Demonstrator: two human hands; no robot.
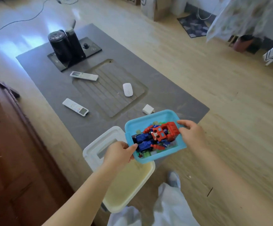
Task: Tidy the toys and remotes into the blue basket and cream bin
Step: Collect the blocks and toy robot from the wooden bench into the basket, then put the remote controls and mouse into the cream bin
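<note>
Nearest the camera, the person's light trouser legs (170, 207) are showing at the bottom, with one foot in a pale slipper (173, 178) standing on the wooden floor (230, 111). Just ahead of them the cream bin (129, 185) is sitting at the near end of the worktop (173, 93), its white lid (100, 144) lying toward the far left of it.

Both bare arms are reaching forward. The left hand (119, 152) is clasping the near-left rim of the blue basket (155, 134), thumb over the edge, while the right hand (191, 132) is gripping the right rim, fingers curled over it. Between them the basket is being held above the bin's far edge and the worktop's near end. Inside it a red and blue toy robot (155, 136) is lying on top of other small coloured toy pieces.

Just beyond the basket a small white charger block (148, 109) is lying on the worktop. Farther left a white remote (75, 107) is resting flat. A white mouse (127, 89) is sitting on the grooved recessed tray (106, 95), and a second white remote (84, 76) is lying across the tray's far-left edge. At the far end a black kettle (59, 46) is standing on a dark base (90, 49).
</note>
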